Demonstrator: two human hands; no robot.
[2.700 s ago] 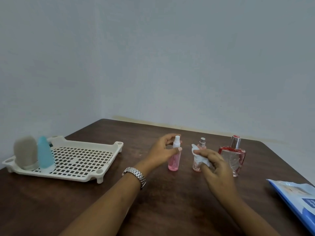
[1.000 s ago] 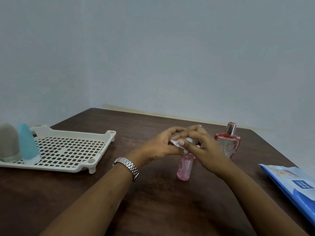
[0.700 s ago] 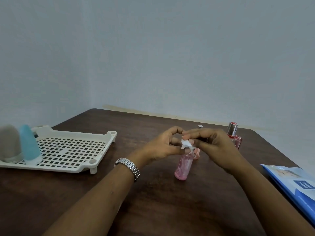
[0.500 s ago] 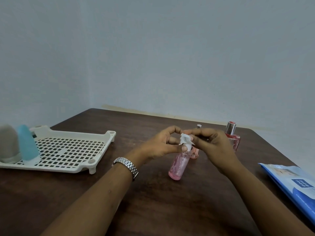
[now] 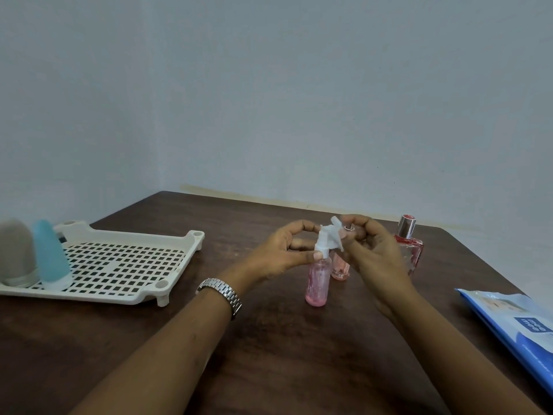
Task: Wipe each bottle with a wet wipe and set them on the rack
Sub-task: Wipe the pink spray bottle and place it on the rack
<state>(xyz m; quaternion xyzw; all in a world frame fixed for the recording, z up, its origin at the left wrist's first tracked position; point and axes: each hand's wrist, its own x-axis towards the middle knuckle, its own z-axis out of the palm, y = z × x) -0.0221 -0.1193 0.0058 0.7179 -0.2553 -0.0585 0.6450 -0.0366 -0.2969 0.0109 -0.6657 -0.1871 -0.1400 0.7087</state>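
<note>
Both hands meet above the middle of the dark wooden table (image 5: 269, 369). The left hand (image 5: 281, 253), with a metal watch (image 5: 221, 293) on its wrist, pinches the neck of a pink spray bottle (image 5: 317, 280) between thumb and fingers, just under the white spray head. The bottle stands upright, its base on or just above the table; which one cannot be told. The right hand (image 5: 369, 250) is closed on a crumpled white wet wipe (image 5: 332, 238), pressing it against the spray head.

Directly behind the pink spray bottle stands a smaller pink bottle (image 5: 340, 266), partly hidden by the right hand, with only its metal top and lower body showing. Farther right a square glass perfume bottle (image 5: 411, 250) with a red top and silver cap stands upright, its left side covered by the same hand.

At the left of the table sits a cream slotted rack (image 5: 125, 265). A blue bottle (image 5: 51, 259) and a grey bottle (image 5: 16, 254) stand side by side on its left end. A blue pack of wipes (image 5: 514, 322) lies at the right edge of the table, well apart from the bottles.
</note>
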